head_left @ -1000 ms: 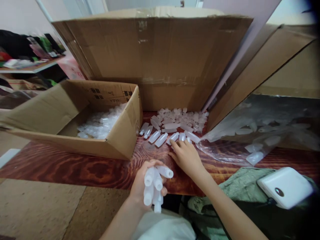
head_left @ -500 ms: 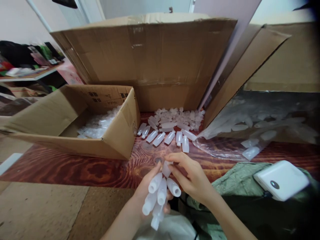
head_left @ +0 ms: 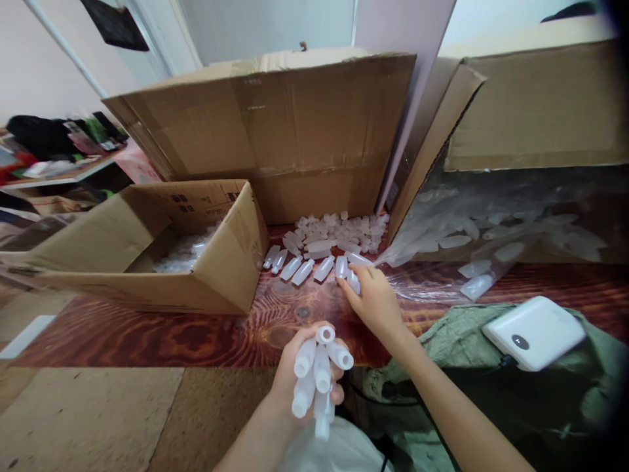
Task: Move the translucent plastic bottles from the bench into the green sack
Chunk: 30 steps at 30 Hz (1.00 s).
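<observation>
My left hand point(head_left: 289, 377) is closed around a bunch of small translucent plastic bottles point(head_left: 322, 370), their open necks facing up toward me. Farther forward, my right hand point(head_left: 376, 301) reaches to the table, its thumb and fingers around another plastic bottle point(head_left: 354, 280) that lies there, partly hidden by the fingers. Just left of those fingertips lies one more bottle point(head_left: 341, 265). A loose row of similar bottles point(head_left: 302, 272) stretches left from there. Behind the row is a heap of small translucent pieces point(head_left: 339, 229), which look like caps.
An open cardboard box point(head_left: 216, 288) with clear plastic pieces stands at left. A tall carton point(head_left: 314, 124) rises behind. On the right, a carton point(head_left: 531, 111) has a clear bag point(head_left: 432, 236) of bottles spilling out. A white power bank point(head_left: 535, 333) rests on green fabric point(head_left: 442, 347).
My right hand has left the bunch and moved forward to a bottle on the table. Another bottle neck now stands in the bunch in my left hand. The view has shifted slightly.
</observation>
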Each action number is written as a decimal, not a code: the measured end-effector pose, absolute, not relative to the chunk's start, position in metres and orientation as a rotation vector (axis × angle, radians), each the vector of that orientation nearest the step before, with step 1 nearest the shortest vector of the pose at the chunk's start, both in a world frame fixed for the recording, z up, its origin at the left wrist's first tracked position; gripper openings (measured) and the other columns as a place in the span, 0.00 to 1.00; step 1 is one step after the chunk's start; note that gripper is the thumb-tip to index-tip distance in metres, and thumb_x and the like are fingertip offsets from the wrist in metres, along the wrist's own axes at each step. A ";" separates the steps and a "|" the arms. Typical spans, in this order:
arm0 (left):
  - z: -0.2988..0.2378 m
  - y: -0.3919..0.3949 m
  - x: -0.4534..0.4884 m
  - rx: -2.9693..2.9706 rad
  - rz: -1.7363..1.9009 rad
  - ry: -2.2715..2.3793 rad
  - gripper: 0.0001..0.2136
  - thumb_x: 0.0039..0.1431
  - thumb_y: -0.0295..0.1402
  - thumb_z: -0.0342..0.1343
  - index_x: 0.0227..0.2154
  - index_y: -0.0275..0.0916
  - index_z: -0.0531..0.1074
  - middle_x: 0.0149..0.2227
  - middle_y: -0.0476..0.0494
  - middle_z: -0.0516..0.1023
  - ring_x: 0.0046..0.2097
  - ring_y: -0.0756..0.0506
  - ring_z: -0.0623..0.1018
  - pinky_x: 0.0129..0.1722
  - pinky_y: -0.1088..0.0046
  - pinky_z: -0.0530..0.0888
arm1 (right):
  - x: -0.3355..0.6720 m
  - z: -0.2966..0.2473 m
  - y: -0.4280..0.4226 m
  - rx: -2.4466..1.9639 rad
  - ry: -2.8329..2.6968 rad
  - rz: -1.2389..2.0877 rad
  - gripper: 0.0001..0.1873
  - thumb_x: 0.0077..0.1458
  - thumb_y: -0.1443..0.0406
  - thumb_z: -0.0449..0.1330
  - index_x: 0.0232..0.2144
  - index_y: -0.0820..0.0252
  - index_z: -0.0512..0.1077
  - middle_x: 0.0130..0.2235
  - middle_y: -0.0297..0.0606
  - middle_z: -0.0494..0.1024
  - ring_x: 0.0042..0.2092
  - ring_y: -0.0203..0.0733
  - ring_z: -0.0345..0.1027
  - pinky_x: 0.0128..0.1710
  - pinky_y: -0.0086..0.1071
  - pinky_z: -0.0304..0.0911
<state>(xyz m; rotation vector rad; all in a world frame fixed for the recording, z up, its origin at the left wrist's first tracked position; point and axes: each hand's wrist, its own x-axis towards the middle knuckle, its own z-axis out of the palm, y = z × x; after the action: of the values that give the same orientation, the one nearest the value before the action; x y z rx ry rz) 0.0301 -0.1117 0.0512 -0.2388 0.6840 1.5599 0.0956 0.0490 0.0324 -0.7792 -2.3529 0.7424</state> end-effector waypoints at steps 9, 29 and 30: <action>0.045 -0.106 0.013 -0.357 1.592 0.757 0.05 0.59 0.35 0.51 0.30 0.40 0.66 0.27 0.44 0.73 0.20 0.50 0.68 0.14 0.77 0.67 | 0.088 0.018 0.068 -0.891 -2.418 0.772 0.25 0.56 0.71 0.52 0.57 0.68 0.60 0.52 0.58 0.69 0.54 0.56 0.65 0.53 0.51 0.61; 0.058 -0.077 -0.015 -0.629 1.691 0.792 0.18 0.65 0.42 0.43 0.25 0.37 0.66 0.16 0.50 0.66 0.17 0.50 0.68 0.22 0.73 0.71 | 0.112 0.046 -0.049 -0.034 -2.164 0.353 0.15 0.65 0.73 0.48 0.38 0.62 0.75 0.42 0.43 0.80 0.46 0.44 0.72 0.45 0.38 0.66; 0.059 -0.077 -0.015 -0.626 1.687 0.795 0.19 0.65 0.43 0.42 0.25 0.36 0.66 0.15 0.49 0.66 0.17 0.49 0.68 0.22 0.73 0.71 | 0.111 0.045 -0.048 -0.036 -2.164 0.351 0.16 0.65 0.73 0.47 0.38 0.62 0.75 0.43 0.44 0.80 0.46 0.44 0.72 0.46 0.39 0.66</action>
<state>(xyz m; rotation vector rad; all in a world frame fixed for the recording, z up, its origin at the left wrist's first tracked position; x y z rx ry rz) -0.0152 -0.0774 0.0586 -0.6261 0.7949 1.6874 0.1112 -0.0481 0.0453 -0.0359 -2.1638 0.3511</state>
